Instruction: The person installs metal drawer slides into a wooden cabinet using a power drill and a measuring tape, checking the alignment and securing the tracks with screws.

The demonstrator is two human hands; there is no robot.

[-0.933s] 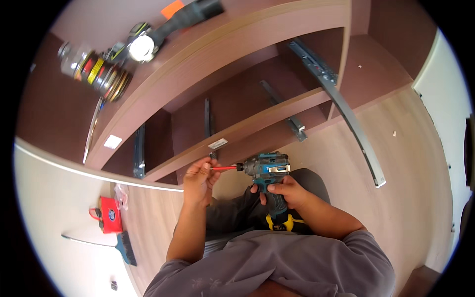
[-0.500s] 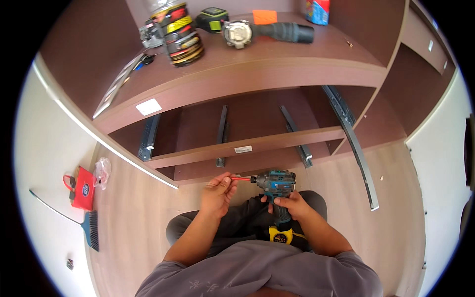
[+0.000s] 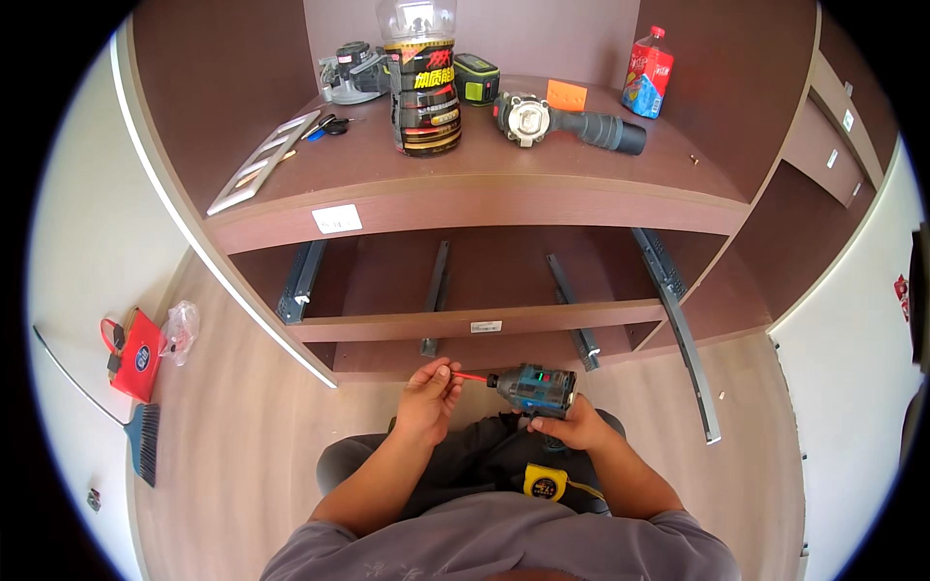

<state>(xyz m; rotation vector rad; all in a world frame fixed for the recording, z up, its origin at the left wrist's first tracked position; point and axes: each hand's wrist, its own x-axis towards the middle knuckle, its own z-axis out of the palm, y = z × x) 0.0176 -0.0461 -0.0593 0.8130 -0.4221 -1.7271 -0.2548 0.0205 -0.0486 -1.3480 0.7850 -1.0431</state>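
My right hand (image 3: 573, 426) grips the handle of a blue cordless drill (image 3: 533, 387) held level above my lap. A red bit (image 3: 469, 377) sticks out of its nose to the left. My left hand (image 3: 428, 395) pinches the tip of that bit with thumb and fingers. Both hands hover just in front of the low brown cabinet frame (image 3: 484, 320), under its open drawer bays with metal slide rails (image 3: 436, 281). A yellow tape measure (image 3: 542, 481) is clipped at my waist.
On the cabinet top (image 3: 407, 184) stand a clear jar with a dark label (image 3: 423, 77), a grey power tool (image 3: 567, 121), a dark charger (image 3: 477, 77), a red bottle (image 3: 647, 73) and a white strip (image 3: 262, 165). A red pouch (image 3: 138, 353) and broom (image 3: 140, 445) lie on the floor at left.
The view has tilted up and levelled, bringing the whole cabinet top into sight. My hands keep the same hold on the drill and its bit.
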